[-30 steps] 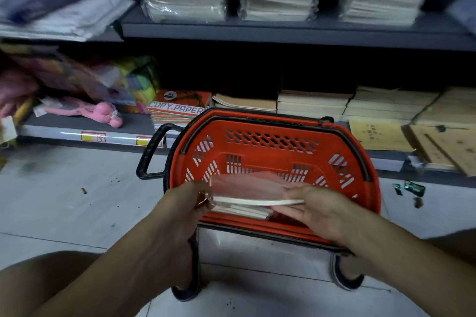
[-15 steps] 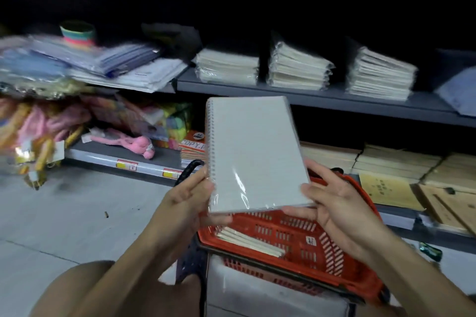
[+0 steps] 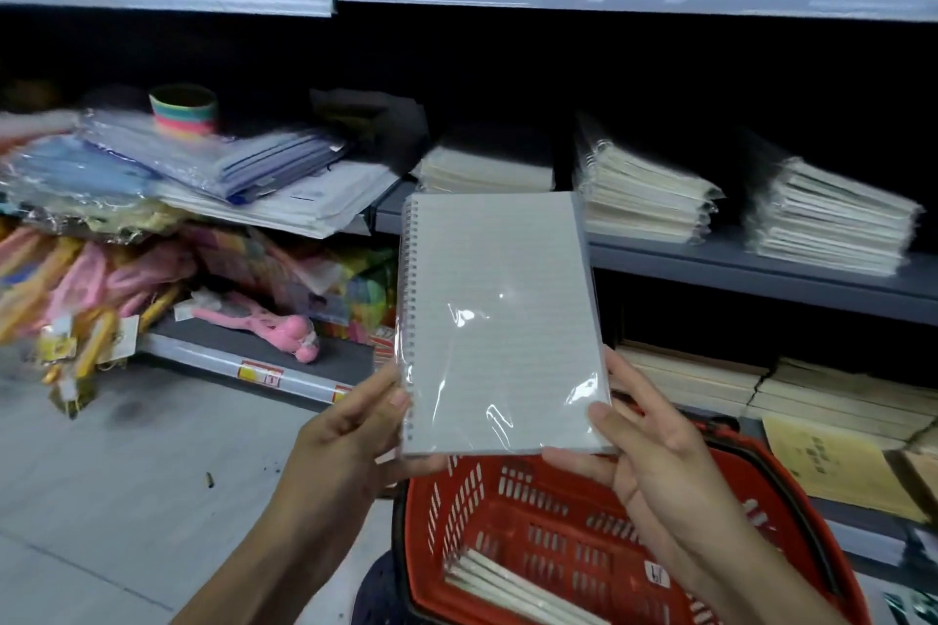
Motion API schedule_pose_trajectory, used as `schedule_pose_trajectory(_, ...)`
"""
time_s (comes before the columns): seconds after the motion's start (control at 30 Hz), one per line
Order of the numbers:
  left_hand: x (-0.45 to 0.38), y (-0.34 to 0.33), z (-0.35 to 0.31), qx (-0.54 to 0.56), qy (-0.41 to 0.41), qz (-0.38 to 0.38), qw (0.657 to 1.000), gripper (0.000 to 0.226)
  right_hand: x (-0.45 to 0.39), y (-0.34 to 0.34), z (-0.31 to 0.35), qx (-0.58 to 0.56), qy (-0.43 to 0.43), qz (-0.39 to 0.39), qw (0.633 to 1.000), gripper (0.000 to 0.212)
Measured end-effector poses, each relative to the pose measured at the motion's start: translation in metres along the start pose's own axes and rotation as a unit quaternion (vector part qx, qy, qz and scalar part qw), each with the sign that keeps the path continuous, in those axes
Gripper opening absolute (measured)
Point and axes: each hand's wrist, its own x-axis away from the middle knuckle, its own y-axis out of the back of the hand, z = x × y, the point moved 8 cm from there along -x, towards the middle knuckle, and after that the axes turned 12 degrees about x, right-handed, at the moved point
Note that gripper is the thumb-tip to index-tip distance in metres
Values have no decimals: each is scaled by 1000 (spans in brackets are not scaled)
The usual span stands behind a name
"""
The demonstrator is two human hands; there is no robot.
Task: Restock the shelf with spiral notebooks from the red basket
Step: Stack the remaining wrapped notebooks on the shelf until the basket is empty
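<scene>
Notebook [image 3: 500, 325], plastic-wrapped, is held upright above the red basket [image 3: 573, 518], spiral edge left. Left hand [image 3: 350, 426] pinches that spiral edge; right hand [image 3: 655, 452] cradles the opposite lower corner, probably steadying it for the shelf [image 3: 761, 264] stacks just beyond.

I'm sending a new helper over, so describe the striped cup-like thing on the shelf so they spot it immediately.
Start at the middle shelf holding the wrapped notebook stacks and follow it left to the messy pile of plastic sleeves. The striped cup stands upright behind that pile, the only round, rainbow-banded thing among flat paper goods.
</scene>
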Motion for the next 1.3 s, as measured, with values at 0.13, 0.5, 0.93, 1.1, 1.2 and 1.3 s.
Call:
schedule_pose_trajectory(0.13,-51,-19,-35,6,-34,-3,999,32,-54,-14,26,-18,16,9,1000,47)
schedule_pose_trajectory(0.5,-195,-51,-111,75,-104,-48,991,20,-200,-42,71,-95,-16,-16,995,51)
schedule_pose_trajectory(0.93,-192,-32,-94,25,-226,-109,968,37,-185,-20,71,77,174,-184,964,19)
schedule_pose_trajectory(1.1,-228,-48,-94,-2,-241,-116,964,17,-217,-16,67,32,166,-280,945,8)
schedule_pose_trajectory(1.2,-249,-58,-92,-26,-245,-131,960,28,-239,-15,70,40,169,-320,932,7)
schedule_pose_trajectory(1.3,-261,-65,-93,-63,-246,-125,959,39,-252,-14,74,64,164,-344,922,11)
